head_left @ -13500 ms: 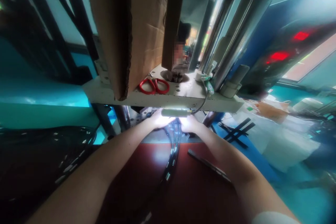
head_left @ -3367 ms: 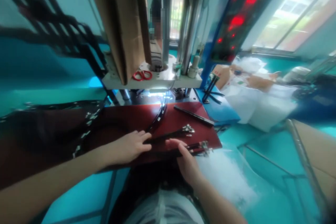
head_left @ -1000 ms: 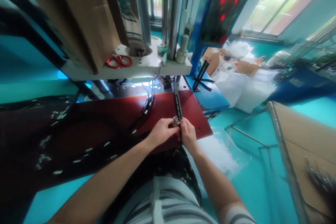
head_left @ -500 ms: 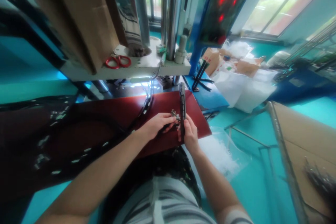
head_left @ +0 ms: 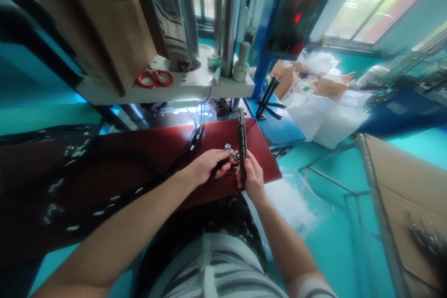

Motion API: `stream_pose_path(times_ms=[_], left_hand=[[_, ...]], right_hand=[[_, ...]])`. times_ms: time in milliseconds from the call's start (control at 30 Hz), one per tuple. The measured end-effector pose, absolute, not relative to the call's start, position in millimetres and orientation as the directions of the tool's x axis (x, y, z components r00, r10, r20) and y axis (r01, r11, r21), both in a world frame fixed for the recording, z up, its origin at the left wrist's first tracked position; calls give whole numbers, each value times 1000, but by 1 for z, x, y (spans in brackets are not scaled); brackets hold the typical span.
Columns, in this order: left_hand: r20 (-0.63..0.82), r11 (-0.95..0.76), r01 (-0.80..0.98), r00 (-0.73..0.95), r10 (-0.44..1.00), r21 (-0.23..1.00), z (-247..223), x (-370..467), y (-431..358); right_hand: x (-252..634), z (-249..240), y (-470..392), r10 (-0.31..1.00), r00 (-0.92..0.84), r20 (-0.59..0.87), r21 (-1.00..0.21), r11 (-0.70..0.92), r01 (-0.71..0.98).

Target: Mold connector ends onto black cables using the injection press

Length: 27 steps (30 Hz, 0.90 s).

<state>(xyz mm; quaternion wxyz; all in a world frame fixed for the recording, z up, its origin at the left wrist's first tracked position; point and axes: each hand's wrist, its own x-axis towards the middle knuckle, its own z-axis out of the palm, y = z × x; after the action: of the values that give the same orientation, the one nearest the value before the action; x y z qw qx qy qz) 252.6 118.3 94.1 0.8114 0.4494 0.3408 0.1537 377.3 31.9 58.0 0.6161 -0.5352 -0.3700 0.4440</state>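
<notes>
My right hand point(head_left: 253, 176) is closed round the lower end of a long, narrow dark bar point(head_left: 242, 142) with notches along its length, held nearly upright above the red-brown tabletop point(head_left: 216, 136). Close on its left, my left hand point(head_left: 207, 166) pinches a bunch of small metal-ended connectors point(head_left: 232, 151) with dark cable running back under the fingers. The connector ends point at the bar's side; whether they touch it I cannot tell. Black cables point(head_left: 194, 137) with pale metal ends lie on the tabletop further left.
Behind the tabletop stands a press with a pale plate point(head_left: 195, 87), steel columns and red-handled scissors point(head_left: 155, 79). A control box point(head_left: 291, 14) glows red above a blue side table point(head_left: 277, 128). White bags point(head_left: 328, 118) and a cardboard-topped cart point(head_left: 408, 172) stand to the right.
The connectors in my left hand have shifted slightly left and up, and more of their metal ends shows. My right hand and the bar have barely moved. The view has tilted a little.
</notes>
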Motion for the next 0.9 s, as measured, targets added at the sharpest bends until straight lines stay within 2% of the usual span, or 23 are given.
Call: stream_pose_path(times_ms=[100, 167, 267, 333, 400, 500, 667, 833, 900], left_hand=[[-396, 511, 70, 723, 566, 857, 96, 254, 117], [-343, 393, 93, 693, 634, 915, 98, 255, 114], [-193, 72, 222, 590, 784, 972, 101, 257, 107], [-57, -159, 346, 538, 841, 925, 101, 258, 101], [34, -296, 438, 514, 857, 849, 101, 260, 95], [70, -346, 499, 491, 868, 794, 101, 261, 90], [63, -367, 512, 517, 854, 777, 99, 261, 89], [77, -376, 462, 546, 834, 803, 94, 258, 90], [78, -351, 397, 562, 824, 848, 93, 257, 93]], right_hand=[[377, 57, 32, 943, 333, -16, -987, 38, -156], [377, 57, 32, 946, 323, -20, -986, 35, -161], [378, 57, 33, 947, 320, -32, -983, 28, -182], [378, 58, 33, 947, 318, -42, -982, 20, -189], [379, 59, 32, 951, 307, -45, -984, 11, -179], [381, 62, 32, 955, 294, -52, -988, -6, -154], [382, 61, 32, 960, 276, -53, -992, -19, -123], [380, 55, 35, 963, 267, 24, -1000, 25, 2], [379, 55, 36, 964, 263, 21, -1000, 23, -5]])
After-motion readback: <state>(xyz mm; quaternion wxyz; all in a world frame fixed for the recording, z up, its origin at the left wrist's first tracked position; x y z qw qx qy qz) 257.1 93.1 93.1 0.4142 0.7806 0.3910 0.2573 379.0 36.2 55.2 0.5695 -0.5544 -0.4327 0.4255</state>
